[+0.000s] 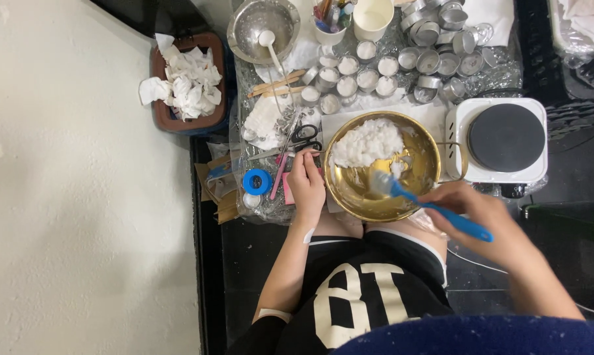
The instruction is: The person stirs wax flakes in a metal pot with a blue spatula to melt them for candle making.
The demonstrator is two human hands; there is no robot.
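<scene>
Dark floor beside a pale wall, cluttered work mat. Right hand (471, 207) clenched around one blue spatula (435, 209), whose long axis runs diagonally, blade up-left inside one gold bowl (428, 161) holding a white wax lump (368, 141). Left hand (306, 184), fingers curled, grips the bowl's left rim. One hotplate (500, 139) sits just right of the bowl.

Bowl (382, 167) placed centrally, left of hotplate (504, 139); wax lump (368, 141) in bowl. Small tins (402, 59) grouped behind bowl. Scissors (297, 141) laid left of bowl, tissue-filled tray (186, 82) farther left.
</scene>
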